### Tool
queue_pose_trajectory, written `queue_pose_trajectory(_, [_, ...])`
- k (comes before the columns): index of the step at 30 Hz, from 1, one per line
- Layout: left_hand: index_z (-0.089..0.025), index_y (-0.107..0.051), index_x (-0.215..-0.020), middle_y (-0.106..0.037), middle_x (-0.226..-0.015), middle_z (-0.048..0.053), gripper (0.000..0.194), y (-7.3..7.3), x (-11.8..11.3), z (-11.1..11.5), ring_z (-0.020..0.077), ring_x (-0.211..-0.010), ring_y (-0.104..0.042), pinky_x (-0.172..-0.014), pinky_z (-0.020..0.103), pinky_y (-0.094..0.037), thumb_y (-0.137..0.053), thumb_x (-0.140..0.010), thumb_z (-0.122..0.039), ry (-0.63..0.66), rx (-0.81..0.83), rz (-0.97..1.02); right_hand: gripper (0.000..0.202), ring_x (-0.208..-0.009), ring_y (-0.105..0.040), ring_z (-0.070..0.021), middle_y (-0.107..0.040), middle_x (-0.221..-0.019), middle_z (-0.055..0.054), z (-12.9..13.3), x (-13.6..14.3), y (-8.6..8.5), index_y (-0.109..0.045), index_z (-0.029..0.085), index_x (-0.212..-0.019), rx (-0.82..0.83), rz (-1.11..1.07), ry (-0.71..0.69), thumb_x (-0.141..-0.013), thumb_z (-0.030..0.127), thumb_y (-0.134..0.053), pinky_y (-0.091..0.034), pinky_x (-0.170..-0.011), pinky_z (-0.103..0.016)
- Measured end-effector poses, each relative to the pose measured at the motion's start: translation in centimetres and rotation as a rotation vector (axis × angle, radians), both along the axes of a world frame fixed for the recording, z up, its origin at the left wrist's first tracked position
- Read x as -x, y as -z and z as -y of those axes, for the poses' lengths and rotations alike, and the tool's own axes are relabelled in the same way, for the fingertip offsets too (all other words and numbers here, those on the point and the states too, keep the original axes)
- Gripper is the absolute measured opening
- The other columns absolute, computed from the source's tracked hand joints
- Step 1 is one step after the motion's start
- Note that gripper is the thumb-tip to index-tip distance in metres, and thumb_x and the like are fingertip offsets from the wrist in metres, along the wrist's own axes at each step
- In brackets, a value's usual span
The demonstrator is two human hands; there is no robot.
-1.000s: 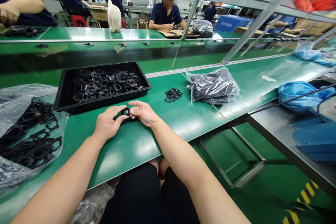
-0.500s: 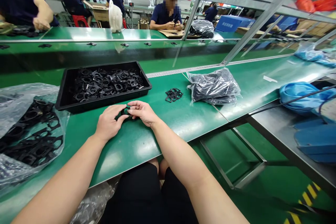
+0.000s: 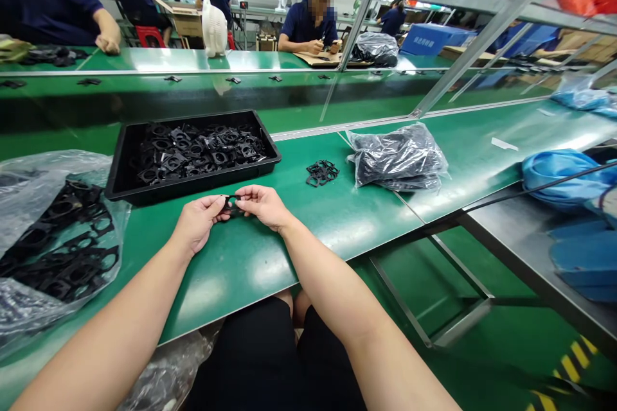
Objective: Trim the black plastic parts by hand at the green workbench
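Note:
Between my two hands is a small black plastic part (image 3: 232,204) with a round opening, held just above the green table (image 3: 255,250). My left hand (image 3: 198,221) pinches its left side between thumb and fingers. On its right side, the fingertips of my right hand (image 3: 263,205) are closed on the same part. My fingers cover much of it. Right behind my hands stands a black tray (image 3: 202,183) heaped with similar black parts (image 3: 197,148). A small pile of thin black rings (image 3: 322,172) lies to the right of my hands.
On the left an open clear plastic bag (image 3: 96,164) holds more black parts. A filled clear bag (image 3: 400,157) lies to the right. Beyond runs a lower green strip with spaced black pieces (image 3: 233,80). A slanted metal post (image 3: 482,45) rises at right. Several co-workers sit across.
My left hand has turned, its thumb now lying along the top of the black part. The view has shifted slightly. A co-worker's hand at far left has moved right.

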State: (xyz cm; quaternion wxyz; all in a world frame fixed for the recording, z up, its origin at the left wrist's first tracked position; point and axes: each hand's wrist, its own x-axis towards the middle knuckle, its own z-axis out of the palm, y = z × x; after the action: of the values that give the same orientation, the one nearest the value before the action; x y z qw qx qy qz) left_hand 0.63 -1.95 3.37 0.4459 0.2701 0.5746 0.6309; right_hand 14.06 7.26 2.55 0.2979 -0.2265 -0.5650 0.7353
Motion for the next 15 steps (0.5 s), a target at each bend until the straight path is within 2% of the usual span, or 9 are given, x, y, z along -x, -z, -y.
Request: queue_pose_trajectory(15, [-0.013,-0.07,-0.083,-0.068,-0.079,0.005,0.027,0.23,0.89,0.08,0.012,-0.072,-0.061,-0.068,0.025,-0.05,-0.077,-0.065,-0.031,0.109,0.003,0.15,0.031,-0.057,-0.054,-0.0057,-0.063,-0.073,0.0,0.06,0.23,0.22,-0.064,0.013,-0.088,-0.022,0.016,0.0,-0.063,0.026,-0.076,-0.046,-0.053,-0.019])
